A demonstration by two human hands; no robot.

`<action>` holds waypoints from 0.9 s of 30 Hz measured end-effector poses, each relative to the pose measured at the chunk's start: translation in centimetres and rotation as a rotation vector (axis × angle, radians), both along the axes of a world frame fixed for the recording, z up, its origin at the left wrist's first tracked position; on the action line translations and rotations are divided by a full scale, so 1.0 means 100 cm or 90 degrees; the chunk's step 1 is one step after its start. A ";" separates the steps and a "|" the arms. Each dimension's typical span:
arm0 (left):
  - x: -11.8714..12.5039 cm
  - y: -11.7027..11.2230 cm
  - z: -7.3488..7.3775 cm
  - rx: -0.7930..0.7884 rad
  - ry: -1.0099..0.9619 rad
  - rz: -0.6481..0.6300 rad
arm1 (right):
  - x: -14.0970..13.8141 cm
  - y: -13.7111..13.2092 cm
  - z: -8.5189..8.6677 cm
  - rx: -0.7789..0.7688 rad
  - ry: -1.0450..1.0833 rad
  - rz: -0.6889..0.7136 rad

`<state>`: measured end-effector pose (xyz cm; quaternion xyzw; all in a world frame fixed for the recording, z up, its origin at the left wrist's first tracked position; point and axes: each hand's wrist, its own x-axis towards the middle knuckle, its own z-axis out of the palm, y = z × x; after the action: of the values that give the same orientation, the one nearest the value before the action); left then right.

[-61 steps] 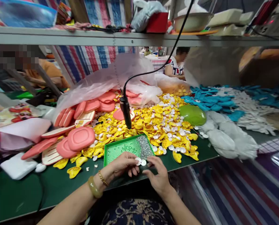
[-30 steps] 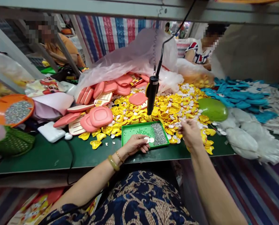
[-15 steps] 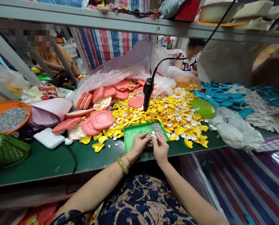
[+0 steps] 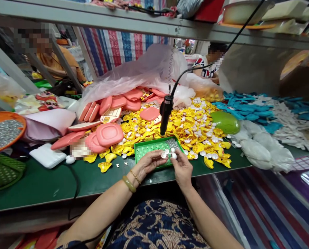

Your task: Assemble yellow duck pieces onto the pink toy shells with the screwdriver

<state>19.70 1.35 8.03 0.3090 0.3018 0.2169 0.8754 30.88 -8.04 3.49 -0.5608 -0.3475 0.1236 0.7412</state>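
Observation:
My left hand [image 4: 148, 163] and my right hand [image 4: 181, 166] meet over the near edge of a green perforated tray [image 4: 147, 149]. Between their fingertips they pinch several small white round plastic pieces [image 4: 169, 154]. The tray's right end holds a heap of tiny silver screws [image 4: 173, 143]. A black powered screwdriver [image 4: 165, 114] hangs on a cable just above the tray. Behind it spreads a pile of yellow plastic parts mixed with white pieces [image 4: 193, 128].
Pink oval shells [image 4: 109, 134] are stacked to the left under a clear plastic bag [image 4: 139, 74]. A green dome [image 4: 225, 122], white bags [image 4: 263, 152] and blue parts [image 4: 245, 105] lie to the right. An orange bowl of screws [image 4: 2, 129] sits far left. Two other people sit behind.
My right hand reached out to the yellow and white pile, then came back to my left hand with white pieces. Both hands now hold the pieces slightly higher over the tray edge.

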 end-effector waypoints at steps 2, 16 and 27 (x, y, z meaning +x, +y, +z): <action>-0.001 0.000 0.000 -0.023 -0.007 0.013 | 0.004 0.002 -0.001 -0.008 0.068 0.003; 0.001 0.000 -0.002 -0.083 -0.057 0.036 | -0.002 0.015 -0.003 -0.039 -0.204 -0.089; 0.003 -0.001 -0.003 -0.062 -0.049 0.051 | -0.006 0.015 0.008 -0.017 -0.345 -0.119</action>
<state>19.96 1.23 7.75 0.2454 0.2903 0.2490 0.8908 30.28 -6.57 4.27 -0.6126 -0.4779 -0.0954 0.6223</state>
